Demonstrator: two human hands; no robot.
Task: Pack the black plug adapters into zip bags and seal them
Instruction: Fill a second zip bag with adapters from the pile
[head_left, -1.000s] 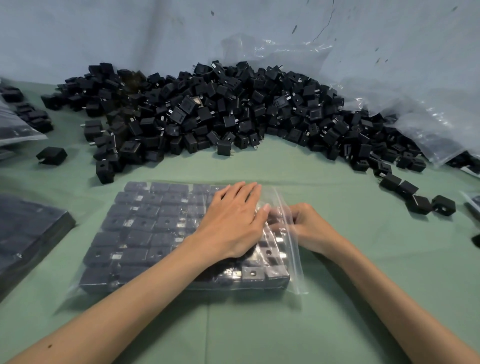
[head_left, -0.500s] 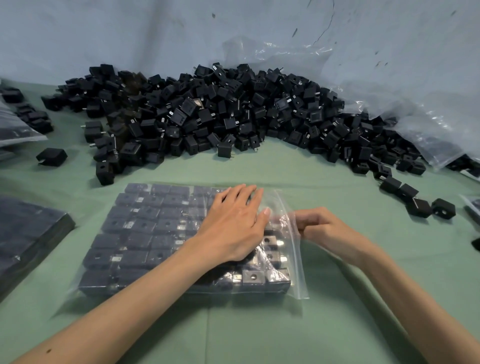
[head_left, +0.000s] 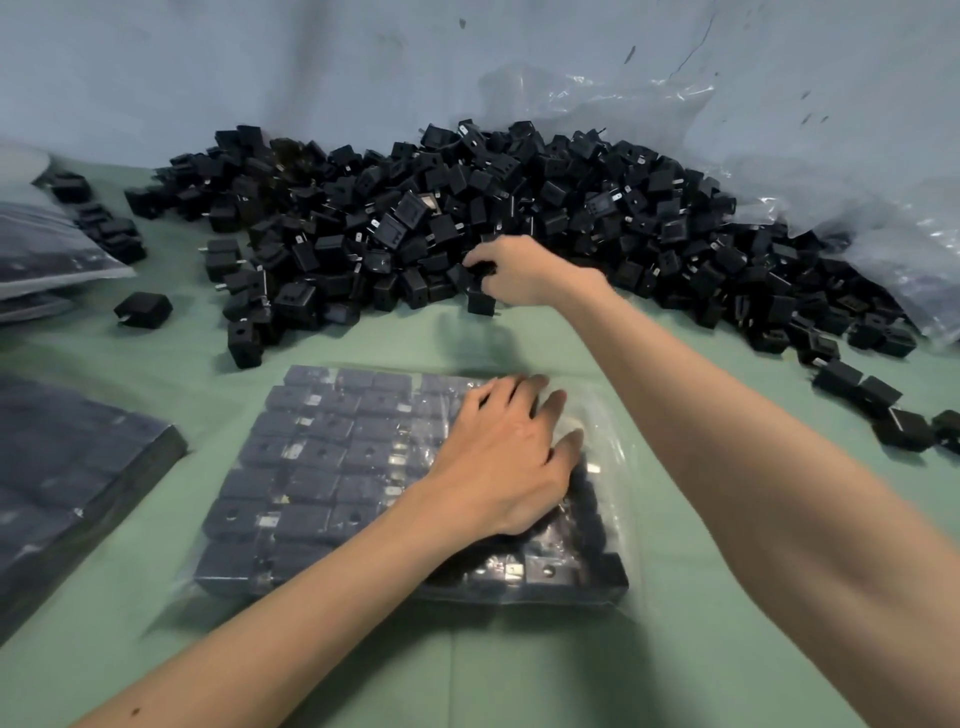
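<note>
Fingers (head_left: 474, 256) of right hand (head_left: 524, 275) curl round an adapter (head_left: 484, 270) at pile (head_left: 571, 208) edge; left hand (head_left: 498, 467) flat on bag (head_left: 610, 436). Adapters prob. hard, light: pinch by sides. Bag film slick, floppy.

My left hand (head_left: 504, 467) lies over the near right part of the zip bag (head_left: 322, 457), so the adapters under it are hidden. The fingertips of my right hand (head_left: 524, 273) go down into the pile of black plug adapters (head_left: 597, 208); I cannot tell if they hold one. The bag's right edge is blurred clear film, so I cannot tell if it is sealed. At the left, the dark stack of filled bags (head_left: 78, 467) and the far bags (head_left: 47, 244) are cut by the edge. At the right, the clear plastic sheet (head_left: 893, 244) and one loose adapter (head_left: 948, 428) are cut too.
</note>
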